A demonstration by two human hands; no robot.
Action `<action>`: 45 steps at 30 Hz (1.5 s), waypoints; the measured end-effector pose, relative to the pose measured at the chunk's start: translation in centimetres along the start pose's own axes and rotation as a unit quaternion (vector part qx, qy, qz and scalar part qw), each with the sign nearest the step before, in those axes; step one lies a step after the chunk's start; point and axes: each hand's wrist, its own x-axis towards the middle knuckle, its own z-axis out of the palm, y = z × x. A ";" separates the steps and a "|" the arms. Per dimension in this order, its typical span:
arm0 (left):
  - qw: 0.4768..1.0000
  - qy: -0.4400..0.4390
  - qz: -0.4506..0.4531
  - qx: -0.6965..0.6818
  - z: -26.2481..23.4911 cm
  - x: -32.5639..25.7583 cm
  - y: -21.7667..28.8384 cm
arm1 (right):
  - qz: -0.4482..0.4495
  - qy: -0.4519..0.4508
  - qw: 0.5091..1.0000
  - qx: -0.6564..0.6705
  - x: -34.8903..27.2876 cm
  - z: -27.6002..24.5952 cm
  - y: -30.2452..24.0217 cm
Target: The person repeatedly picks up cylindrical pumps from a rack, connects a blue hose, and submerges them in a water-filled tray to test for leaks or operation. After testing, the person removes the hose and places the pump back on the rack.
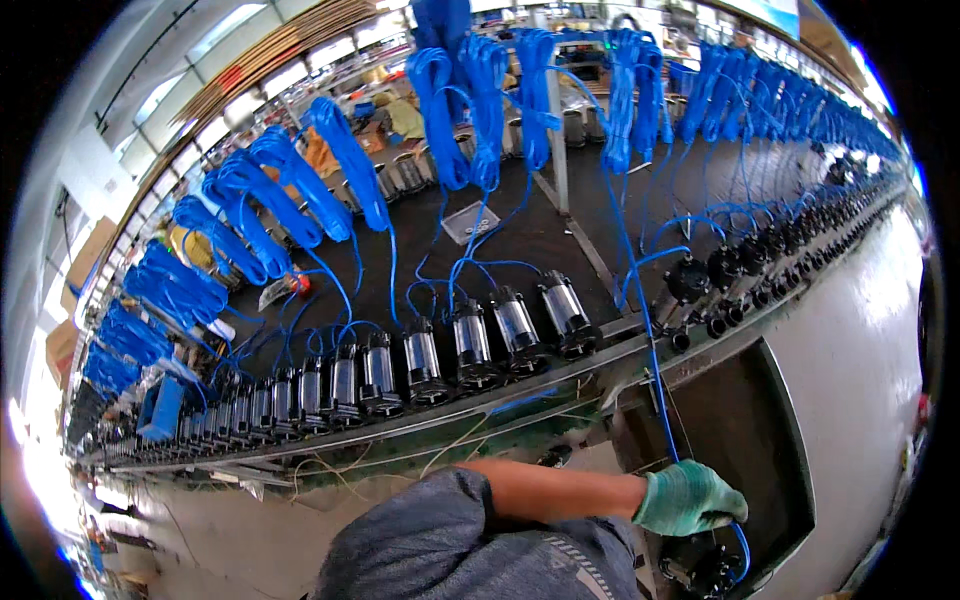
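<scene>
My left arm reaches across to the right. Its hand, my left hand (690, 498), wears a green knitted glove, and its fingers are curled closed around a blue cable (655, 370). The cable runs down from a hanging coil (619, 110), passes through my grip and loops out below it. Just under the hand is a dark pump unit (705, 570) at the lower edge, partly cut off; the cable bends down to it. It lies at the near end of a dark recessed tray (785, 490) with a light metal rim. My right hand does not show.
A long dark bench (520, 215) crosses ahead. Along its near edge stand several shiny metal cylindrical pumps (473, 345), with black pump heads (688, 278) farther right. Above hang several blue cable coils (345, 160). A metal post (558, 150) rises mid-bench; a blue bin (160, 408) sits left.
</scene>
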 end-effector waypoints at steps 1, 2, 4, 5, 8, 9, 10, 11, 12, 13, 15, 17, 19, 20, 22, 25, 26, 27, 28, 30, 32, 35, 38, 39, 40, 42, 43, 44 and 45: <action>1.000 0.007 -0.004 0.005 0.2 -0.3 0.1 | -0.010 -0.014 1.000 -0.002 0.1 0.9 -1.1; 1.000 0.010 0.004 0.000 0.3 -0.2 0.2 | -0.019 -0.022 1.000 -0.004 0.5 1.4 -1.8; 1.000 0.007 0.019 -0.002 0.3 -0.2 0.3 | -0.036 -0.036 0.999 -0.010 0.8 2.5 -3.2; 1.000 -0.011 0.004 -0.003 0.3 0.0 0.5 | -0.043 -0.041 0.998 -0.012 1.2 2.9 -3.9; 1.000 -0.009 -0.005 0.009 1.0 -0.5 -0.1 | -0.062 -0.060 0.996 -0.016 1.8 4.2 -5.3; 1.000 -0.005 -0.013 0.007 0.9 -0.6 0.0 | -0.066 -0.064 0.996 -0.019 1.9 4.6 -5.7; 1.000 -0.002 -0.020 0.006 0.9 -0.8 0.0 | -0.070 -0.069 0.995 -0.020 2.0 4.9 -6.0; 1.000 0.004 -0.020 0.004 0.8 -0.9 0.0 | -0.073 -0.073 0.994 -0.020 2.0 5.3 -6.4; 1.000 0.009 -0.019 0.003 0.7 -1.1 -0.1 | -0.075 -0.076 0.994 -0.021 2.0 5.6 -6.6; 1.000 0.014 -0.019 0.001 0.5 -1.2 -0.2 | -0.078 -0.080 0.994 -0.022 2.1 6.0 -6.8; 0.999 0.020 -0.025 0.006 0.3 -1.4 -0.2 | -0.081 -0.086 0.993 -0.024 2.1 6.6 -7.2; 0.999 0.018 -0.031 0.011 0.0 -1.5 -0.2 | -0.085 -0.091 0.992 -0.028 2.0 7.1 -7.6; 0.999 0.008 -0.038 0.016 -0.3 -1.4 -0.1 | -0.087 -0.097 0.991 -0.027 2.0 7.5 -7.8; 0.999 0.005 -0.041 0.014 -0.3 -1.4 -0.1 | -0.091 -0.098 0.991 -0.030 2.0 7.7 -8.0; 0.999 -0.001 -0.047 0.011 0.0 -1.3 -0.2 | -0.093 -0.102 0.990 -0.031 1.9 8.0 -8.2; 0.999 0.001 -0.047 0.016 0.3 -1.5 -0.6 | -0.099 -0.110 0.988 -0.037 1.8 8.5 -8.6; 0.999 0.002 -0.045 0.009 0.1 -1.5 -0.5 | -0.101 -0.110 0.988 -0.038 2.0 8.8 -9.0; 0.999 0.003 -0.043 0.003 -0.2 -1.5 -0.3 | -0.103 -0.111 0.988 -0.038 2.1 8.8 -9.2; 0.999 0.004 -0.041 -0.003 -0.4 -1.5 -0.1 | -0.104 -0.112 0.987 -0.039 1.9 8.9 -9.3; 0.999 0.037 -0.031 -0.004 -0.2 -1.4 -0.8 | -0.106 -0.111 0.987 -0.039 2.1 9.3 -9.8; 0.999 0.048 -0.023 0.001 0.1 -1.3 -1.4 | -0.107 -0.113 0.987 -0.039 2.3 9.5 -10.2; 0.999 0.025 -0.026 0.020 0.1 -1.0 -1.7 | -0.110 -0.116 0.986 -0.038 2.4 9.6 -10.5; 0.999 -0.004 -0.044 0.031 0.3 -0.7 -1.4 | -0.112 -0.115 0.986 -0.037 2.4 9.5 -10.0; 0.999 -0.003 -0.043 0.030 0.1 -0.7 -1.4 | -0.113 -0.113 0.987 -0.035 2.5 9.4 -10.1; 0.999 -0.002 -0.042 0.030 -0.3 -0.7 -1.4 | -0.117 -0.113 0.986 -0.035 2.7 9.4 -10.1; 0.997 -0.018 -0.066 0.040 -0.7 -0.6 -0.3 | -0.119 -0.111 0.986 -0.037 2.8 8.7 -9.2; 0.998 -0.005 -0.041 0.043 -0.4 -0.5 -0.6 | -0.121 -0.107 0.986 -0.036 2.9 8.4 -8.9; 0.999 0.013 -0.019 0.043 0.3 -0.4 -1.3 | -0.124 -0.104 0.986 -0.039 3.2 8.0 -8.4; 0.999 0.029 0.003 0.040 0.8 -0.5 -1.2 | -0.124 -0.101 0.986 -0.042 3.1 7.5 -7.8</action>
